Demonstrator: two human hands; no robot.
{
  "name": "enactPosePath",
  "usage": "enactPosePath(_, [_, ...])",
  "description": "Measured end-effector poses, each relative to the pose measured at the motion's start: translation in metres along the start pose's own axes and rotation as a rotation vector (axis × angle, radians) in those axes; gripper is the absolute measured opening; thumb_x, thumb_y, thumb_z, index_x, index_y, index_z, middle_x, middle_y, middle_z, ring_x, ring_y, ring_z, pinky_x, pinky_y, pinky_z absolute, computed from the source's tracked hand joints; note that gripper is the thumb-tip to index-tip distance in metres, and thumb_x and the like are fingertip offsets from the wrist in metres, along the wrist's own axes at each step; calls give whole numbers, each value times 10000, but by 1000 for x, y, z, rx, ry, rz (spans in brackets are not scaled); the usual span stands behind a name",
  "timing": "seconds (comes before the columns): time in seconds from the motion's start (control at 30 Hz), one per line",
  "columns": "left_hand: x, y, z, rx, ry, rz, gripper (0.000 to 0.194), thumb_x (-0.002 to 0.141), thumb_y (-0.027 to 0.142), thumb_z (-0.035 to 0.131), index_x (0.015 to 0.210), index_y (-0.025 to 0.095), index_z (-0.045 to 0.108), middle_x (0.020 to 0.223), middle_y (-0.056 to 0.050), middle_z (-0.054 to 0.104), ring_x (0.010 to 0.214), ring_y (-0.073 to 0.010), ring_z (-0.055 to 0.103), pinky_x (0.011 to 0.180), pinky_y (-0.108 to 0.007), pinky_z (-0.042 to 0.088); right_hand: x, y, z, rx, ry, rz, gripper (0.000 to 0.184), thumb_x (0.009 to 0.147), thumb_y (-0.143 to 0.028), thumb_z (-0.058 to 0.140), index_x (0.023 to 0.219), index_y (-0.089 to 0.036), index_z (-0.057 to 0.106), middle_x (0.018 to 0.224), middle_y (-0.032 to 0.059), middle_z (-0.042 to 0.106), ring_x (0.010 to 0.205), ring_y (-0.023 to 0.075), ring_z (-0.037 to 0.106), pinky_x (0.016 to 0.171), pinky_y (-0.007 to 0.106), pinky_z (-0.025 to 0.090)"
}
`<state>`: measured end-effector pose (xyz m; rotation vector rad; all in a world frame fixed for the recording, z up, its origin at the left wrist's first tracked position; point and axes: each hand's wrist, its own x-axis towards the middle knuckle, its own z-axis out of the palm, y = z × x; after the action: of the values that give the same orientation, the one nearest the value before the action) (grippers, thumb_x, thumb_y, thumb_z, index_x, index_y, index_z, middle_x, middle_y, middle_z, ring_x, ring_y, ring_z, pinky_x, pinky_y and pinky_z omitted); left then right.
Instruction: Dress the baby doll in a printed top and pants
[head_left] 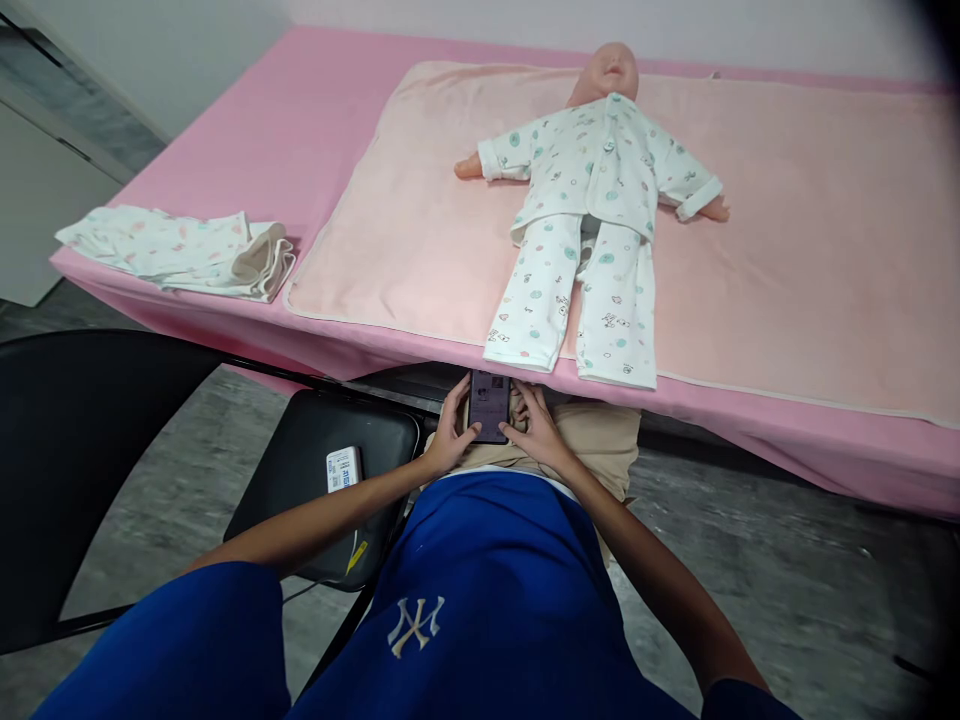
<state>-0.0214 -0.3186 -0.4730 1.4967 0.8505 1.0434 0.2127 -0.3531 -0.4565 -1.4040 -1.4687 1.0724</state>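
Observation:
A dark smartphone (pixel 490 408) with its screen lit is held low over my lap, close to the table's front edge. My left hand (pixel 452 428) grips its left side, thumb at the lower corner. On the other side my right hand (pixel 534 425) grips it the same way, fingers partly behind the phone. Beyond the hands, a baby doll (pixel 611 72) lies on its back on the table, arms spread. It wears a white printed jacket (pixel 592 165) and matching trousers (pixel 574 290), whose leg ends reach the table edge.
A pale pink blanket (pixel 405 220) covers much of the pink-clothed table (pixel 315 110). Folded printed baby clothes (pixel 184 250) lie at its left corner. To my left, a black chair (pixel 292 500) bears a white box-shaped device (pixel 343 468) with a cable and yellow tag (pixel 358 556).

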Motion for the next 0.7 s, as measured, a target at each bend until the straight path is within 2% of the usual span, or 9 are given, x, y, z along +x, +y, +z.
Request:
enactPosePath(0.2, [1,3,2,-12,13,-16,930,1005,598,775,1774,276,364,1833,-180,357,1713,-387,361,1437,-600,277,0,0,0,-14,4,-2,954,865,-334,777,1746,-244,422,1492,171,519,1078,235,611,964,421,624])
enactPosePath(0.7, [0,4,2,2,8,5,908,1018,550,775,1776,276,358,1823,-177,365,1708,-373,368,1439,-601,267,0,-1,0,-4,-3,-8,940,884,-353,757,1749,-227,414,1490,184,511,1062,242,608,950,426,620])
